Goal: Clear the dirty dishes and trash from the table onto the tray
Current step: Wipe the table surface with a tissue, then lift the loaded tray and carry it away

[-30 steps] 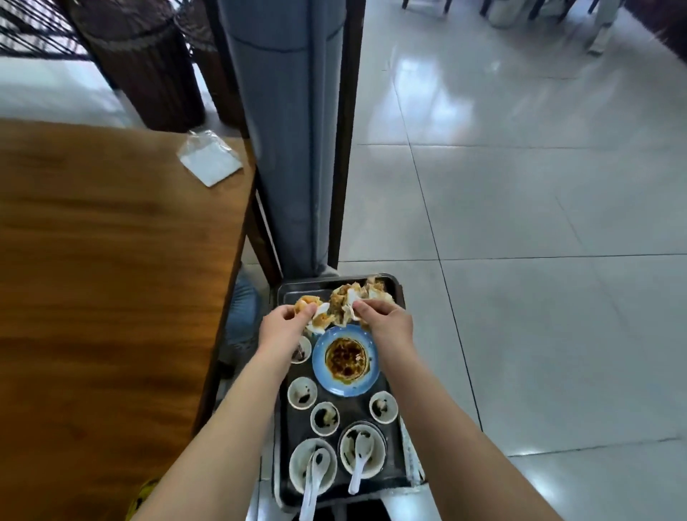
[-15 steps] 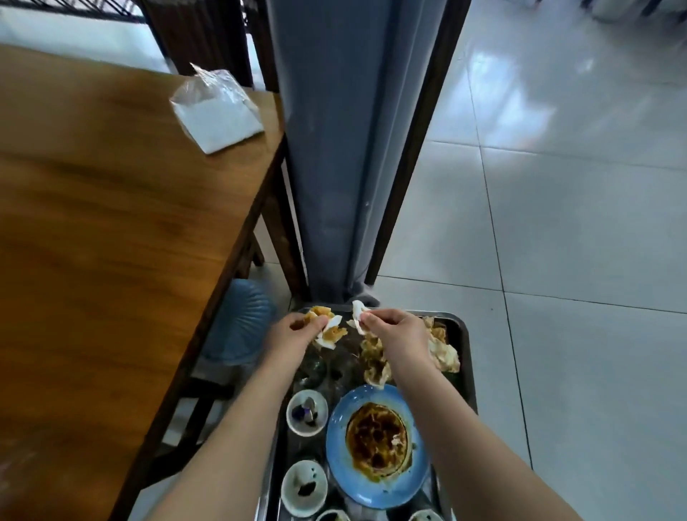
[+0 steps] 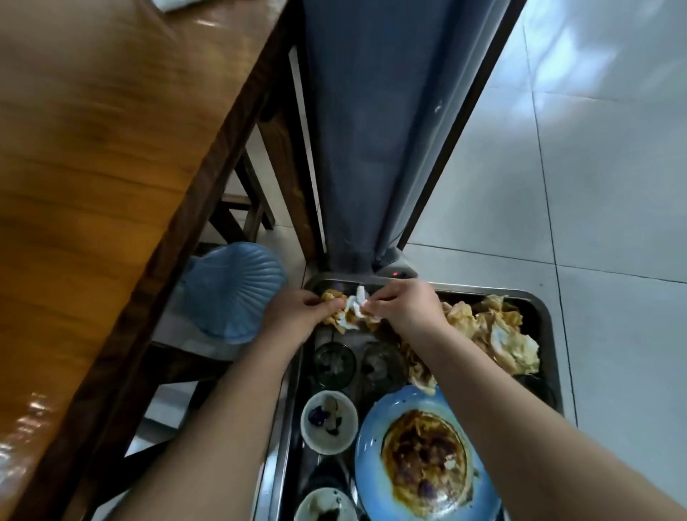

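Over the far left corner of a metal tray [image 3: 549, 320], which sits low beside a wooden table [image 3: 93, 167], a wad of stained tissue [image 3: 354, 311] is held between two bare hands. The left hand [image 3: 297, 316] is curled around the wad's left side, and the right hand [image 3: 405, 308] pinches its white top between thumb and fingertips, so neither hand is open. Both forearms are stretched forward from the bottom of the view, with the hands nearly meeting above the tray. The step in hand appears to be the depositing of trash. The wad is held just above the tray floor, beside a larger pile of soiled napkins [image 3: 494, 334] along the far edge. Nearer the viewer, two dark glass cups [image 3: 334, 362], a small white bowl [image 3: 329, 424] and a blue plate [image 3: 366, 446] smeared with brown sauce are already loaded. The next move probably calls for both grips to be loosened so that the wad drops inside the rim and not over the left edge, which lies close by. A white packet [image 3: 174, 3], cut off at the top of the view, is seen on the table's far corner and may be left to collect. A grey fabric panel [image 3: 375, 130] hangs behind the tray.
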Demonstrator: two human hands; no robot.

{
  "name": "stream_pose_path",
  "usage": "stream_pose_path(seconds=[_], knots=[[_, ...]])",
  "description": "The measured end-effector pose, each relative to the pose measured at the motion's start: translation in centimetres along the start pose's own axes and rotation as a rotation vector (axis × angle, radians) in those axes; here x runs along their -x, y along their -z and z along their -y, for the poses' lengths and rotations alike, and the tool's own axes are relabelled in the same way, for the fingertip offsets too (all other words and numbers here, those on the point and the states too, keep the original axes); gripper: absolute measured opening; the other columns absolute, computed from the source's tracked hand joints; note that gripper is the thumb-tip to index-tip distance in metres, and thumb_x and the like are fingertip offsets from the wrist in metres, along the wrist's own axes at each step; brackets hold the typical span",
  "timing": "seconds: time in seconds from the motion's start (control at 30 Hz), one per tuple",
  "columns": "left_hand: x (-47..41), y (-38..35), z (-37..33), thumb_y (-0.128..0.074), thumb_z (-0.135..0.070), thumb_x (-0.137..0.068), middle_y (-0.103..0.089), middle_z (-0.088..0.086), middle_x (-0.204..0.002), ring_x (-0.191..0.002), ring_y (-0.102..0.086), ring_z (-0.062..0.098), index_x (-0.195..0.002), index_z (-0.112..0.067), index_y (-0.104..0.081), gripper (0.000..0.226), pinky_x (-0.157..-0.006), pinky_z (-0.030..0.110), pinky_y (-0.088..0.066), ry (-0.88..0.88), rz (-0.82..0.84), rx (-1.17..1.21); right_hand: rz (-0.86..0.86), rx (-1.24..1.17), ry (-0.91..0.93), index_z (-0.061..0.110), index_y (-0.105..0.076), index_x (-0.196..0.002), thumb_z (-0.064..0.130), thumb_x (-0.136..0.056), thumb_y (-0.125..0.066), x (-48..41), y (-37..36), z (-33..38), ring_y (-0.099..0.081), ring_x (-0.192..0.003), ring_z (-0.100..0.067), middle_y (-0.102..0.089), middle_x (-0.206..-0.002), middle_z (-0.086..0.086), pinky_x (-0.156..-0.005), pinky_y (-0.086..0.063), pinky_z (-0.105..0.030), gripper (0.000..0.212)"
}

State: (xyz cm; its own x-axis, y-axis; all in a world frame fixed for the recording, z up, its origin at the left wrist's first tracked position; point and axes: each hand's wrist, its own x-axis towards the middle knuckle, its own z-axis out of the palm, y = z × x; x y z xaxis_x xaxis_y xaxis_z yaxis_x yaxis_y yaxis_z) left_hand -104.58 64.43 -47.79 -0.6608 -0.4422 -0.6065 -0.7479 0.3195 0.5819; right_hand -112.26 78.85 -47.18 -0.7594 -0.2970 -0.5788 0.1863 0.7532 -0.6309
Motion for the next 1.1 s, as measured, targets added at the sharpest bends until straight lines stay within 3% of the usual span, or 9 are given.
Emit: stream_pose_path(seconds=[0.17, 0.4, 0.5, 0.6, 0.83, 1.03, 1.1], knots=[[-0.2, -0.2, 0.3, -0.071, -0.035, -0.084, -0.072, 0.010, -0.101, -0.097, -0.065, 0.024, -0.103, -0.009, -0.073, 0.032, -0.092, 0.040, -0.050, -0.023, 0.047, -0.034, -0.010, 0.089, 0.011, 0.015, -0.077, -0.089, 0.018, -0.078, -0.078, -0.9, -0.9, -0.1, -0.061, -0.084, -0.015, -0.072, -0.090, -0.003, -0.073, -0.045, -0.025, 0.012], [0.2, -0.5, 0.2, -0.068, -0.030, -0.088, -0.066, -0.001, -0.087, -0.069, -0.062, 0.013, -0.113, -0.012, -0.067, 0.030, -0.074, 0.030, -0.051, -0.052, 0.067, -0.136, -0.006, 0.153, 0.083, 0.016, -0.078, -0.091, 0.017, -0.080, -0.076, -0.4, -0.7, -0.1, -0.059, -0.086, -0.012, -0.066, -0.086, 0.005, -0.078, -0.042, -0.020, 0.012], [0.5, -0.6, 0.2, -0.068, -0.035, -0.087, -0.069, 0.004, -0.103, -0.090, -0.065, 0.021, -0.113, -0.013, -0.067, 0.034, -0.088, 0.038, -0.053, -0.040, 0.001, -0.151, -0.014, 0.108, 0.086, 0.016, -0.077, -0.092, 0.018, -0.081, -0.076, -0.1, -0.3, 0.2, -0.060, -0.085, -0.013, -0.067, -0.088, 0.003, -0.076, -0.045, -0.022, 0.011], [1.1, -0.6, 0.2, -0.068, -0.036, -0.087, -0.068, 0.003, -0.107, -0.097, -0.064, 0.022, -0.112, -0.016, -0.067, 0.032, -0.090, 0.041, -0.053, -0.032, -0.043, -0.137, -0.025, 0.059, 0.103, 0.016, -0.076, -0.091, 0.020, -0.081, -0.076, 0.6, 0.0, 0.3, -0.058, -0.073, -0.007, -0.066, -0.080, 0.006, -0.064, -0.045, -0.014, 0.011], [2.6, -0.4, 0.6, -0.066, -0.035, -0.088, -0.070, -0.003, -0.100, -0.096, -0.061, 0.013, -0.104, -0.020, -0.069, 0.022, -0.076, 0.025, -0.044, -0.050, -0.077, 0.023, -0.045, -0.047, 0.114, 0.017, -0.075, -0.098, 0.023, -0.080, -0.076, 2.7, 0.4, 0.7, -0.062, -0.080, -0.007, -0.069, -0.090, 0.003, -0.069, -0.049, -0.015, 0.019], [4.7, -0.2, 0.8, -0.069, -0.032, -0.086, -0.072, -0.001, -0.096, -0.082, -0.060, 0.012, -0.097, -0.022, -0.070, 0.015, -0.072, 0.029, -0.048, -0.086, -0.084, 0.200, 0.000, -0.207, 0.146, 0.019, -0.072, -0.094, 0.021, -0.078, -0.077, 5.7, 1.1, 0.6, -0.065, -0.081, -0.004, -0.070, -0.086, 0.007, -0.072, -0.052, -0.013, 0.017], [6.4, -0.3, 0.6, -0.070, -0.031, -0.085, -0.071, -0.003, -0.096, -0.087, -0.063, 0.011, -0.099, -0.022, -0.070, 0.016, -0.076, 0.030, -0.052, -0.096, -0.106, 0.247, -0.002, -0.223, 0.139, 0.019, -0.072, -0.099, 0.021, -0.080, -0.075, 7.3, 1.5, 0.3, -0.063, -0.081, 0.000, -0.068, -0.087, 0.010, -0.067, -0.048, -0.008, 0.019]])
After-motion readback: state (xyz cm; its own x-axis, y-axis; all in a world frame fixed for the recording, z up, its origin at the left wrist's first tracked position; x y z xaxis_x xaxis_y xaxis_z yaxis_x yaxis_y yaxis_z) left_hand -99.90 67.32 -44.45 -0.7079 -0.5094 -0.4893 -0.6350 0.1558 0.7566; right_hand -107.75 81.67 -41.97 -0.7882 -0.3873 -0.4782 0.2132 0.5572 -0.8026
